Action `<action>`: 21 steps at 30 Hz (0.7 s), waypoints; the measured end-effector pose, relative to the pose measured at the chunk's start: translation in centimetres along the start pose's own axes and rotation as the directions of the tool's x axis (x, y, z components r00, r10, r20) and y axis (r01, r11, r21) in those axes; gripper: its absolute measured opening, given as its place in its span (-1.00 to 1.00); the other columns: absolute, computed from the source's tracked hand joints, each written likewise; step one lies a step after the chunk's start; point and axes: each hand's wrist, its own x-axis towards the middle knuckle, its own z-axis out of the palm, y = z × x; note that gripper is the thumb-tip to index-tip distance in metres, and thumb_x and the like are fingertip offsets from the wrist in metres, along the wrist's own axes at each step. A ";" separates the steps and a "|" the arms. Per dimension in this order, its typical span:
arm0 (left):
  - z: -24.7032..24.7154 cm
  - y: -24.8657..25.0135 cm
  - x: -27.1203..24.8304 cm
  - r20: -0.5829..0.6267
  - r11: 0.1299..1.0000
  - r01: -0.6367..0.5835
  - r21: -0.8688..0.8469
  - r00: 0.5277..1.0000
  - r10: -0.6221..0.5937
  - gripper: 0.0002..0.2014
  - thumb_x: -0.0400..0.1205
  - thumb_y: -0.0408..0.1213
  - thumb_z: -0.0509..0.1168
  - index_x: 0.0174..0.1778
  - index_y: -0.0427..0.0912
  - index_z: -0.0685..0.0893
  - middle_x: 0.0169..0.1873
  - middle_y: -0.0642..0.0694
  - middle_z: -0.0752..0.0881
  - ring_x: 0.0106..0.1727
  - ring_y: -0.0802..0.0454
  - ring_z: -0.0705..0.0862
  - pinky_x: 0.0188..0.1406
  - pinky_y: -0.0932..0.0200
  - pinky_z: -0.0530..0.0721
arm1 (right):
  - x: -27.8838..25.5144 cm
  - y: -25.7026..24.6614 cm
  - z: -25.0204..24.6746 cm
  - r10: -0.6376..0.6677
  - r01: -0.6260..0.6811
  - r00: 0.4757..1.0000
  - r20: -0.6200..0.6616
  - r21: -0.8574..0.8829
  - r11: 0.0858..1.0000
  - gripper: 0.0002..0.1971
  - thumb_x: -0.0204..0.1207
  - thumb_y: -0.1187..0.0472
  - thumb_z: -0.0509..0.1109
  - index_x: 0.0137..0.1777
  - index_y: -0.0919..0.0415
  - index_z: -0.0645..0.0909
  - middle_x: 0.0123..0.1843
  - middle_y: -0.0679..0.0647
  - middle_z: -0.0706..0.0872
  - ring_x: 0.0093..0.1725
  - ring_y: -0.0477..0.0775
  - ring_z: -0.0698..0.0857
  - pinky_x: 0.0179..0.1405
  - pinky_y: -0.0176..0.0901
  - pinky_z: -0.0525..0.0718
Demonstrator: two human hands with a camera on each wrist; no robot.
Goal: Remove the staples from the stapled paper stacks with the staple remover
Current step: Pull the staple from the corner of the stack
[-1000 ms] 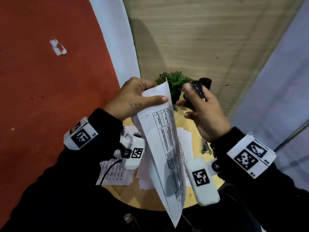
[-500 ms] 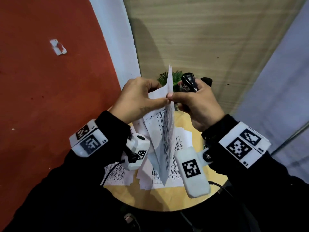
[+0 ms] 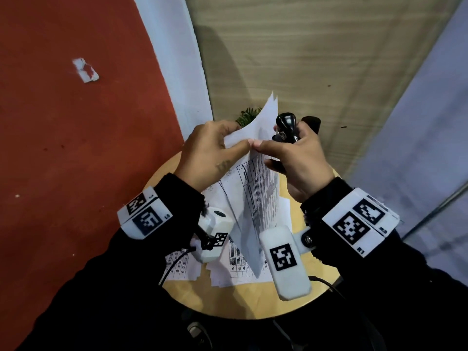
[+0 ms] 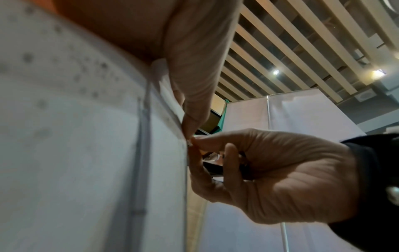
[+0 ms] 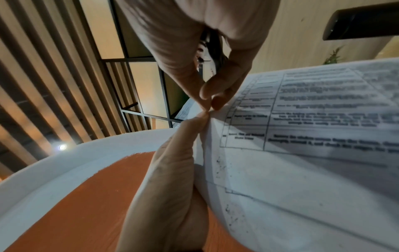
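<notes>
A stapled paper stack (image 3: 255, 183) with printed tables hangs upright above the round table. My left hand (image 3: 210, 153) pinches its top edge between thumb and fingers. My right hand (image 3: 296, 160) grips the black staple remover (image 3: 285, 127) in the palm, while its thumb and forefinger pinch the paper's corner right against the left thumb. In the left wrist view the right hand (image 4: 259, 170) meets the sheet's edge (image 4: 183, 136). The right wrist view has both sets of fingertips (image 5: 205, 100) meeting at the paper (image 5: 302, 136). No staple is plainly visible.
Loose printed sheets (image 3: 235, 267) lie on the round wooden table (image 3: 253, 302). A small green plant (image 3: 247, 116) and a dark cylinder (image 3: 312, 122) stand at the table's far side. A red wall is at left, a wooden panel behind.
The right hand with the staple remover moved left to the paper's top corner and pinched it beside the left thumb. The paper stack was raised and turned more edge-on.
</notes>
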 end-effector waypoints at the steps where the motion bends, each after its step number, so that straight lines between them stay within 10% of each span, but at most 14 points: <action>1: 0.0 0.2 0.0 -0.019 1.000 -0.004 0.007 1.000 0.004 -0.56 0.35 0.19 0.24 -0.33 -0.18 0.67 -0.49 -0.29 0.58 -0.47 -0.03 0.46 -0.45 -0.02 0.49 | 0.0 0.0 0.0 0.009 -0.009 1.000 -0.005 0.020 1.000 -0.63 0.35 0.52 0.49 -0.17 0.09 0.41 -0.27 -0.02 0.58 -0.44 -0.17 0.63 -0.60 -0.45 0.52; 15: -0.3 0.3 0.4 0.014 0.998 -0.034 0.053 0.999 0.033 -0.46 0.34 0.28 0.26 -0.16 -0.14 0.79 -0.29 -0.11 0.77 -0.16 -0.19 0.73 -0.17 -0.19 0.66 | 1.8 -0.3 0.9 -0.173 0.174 0.985 0.030 -0.295 0.940 -0.66 0.14 0.30 0.47 -0.19 -0.03 0.43 -0.27 -0.10 0.56 -0.34 -0.09 0.52 -0.43 -0.27 0.44; 21: -0.2 0.3 0.4 0.134 0.963 0.128 -0.235 0.986 -0.099 -0.74 0.34 0.12 0.39 -0.32 0.01 0.77 -0.37 -0.12 0.70 -0.31 0.02 0.59 -0.24 0.02 0.49 | 2.3 -1.1 0.0 -0.175 0.223 0.968 0.181 -0.294 0.929 -0.60 0.22 0.44 0.52 -0.15 0.07 0.40 -0.25 0.05 0.54 -0.43 -0.06 0.46 -0.68 -0.36 0.37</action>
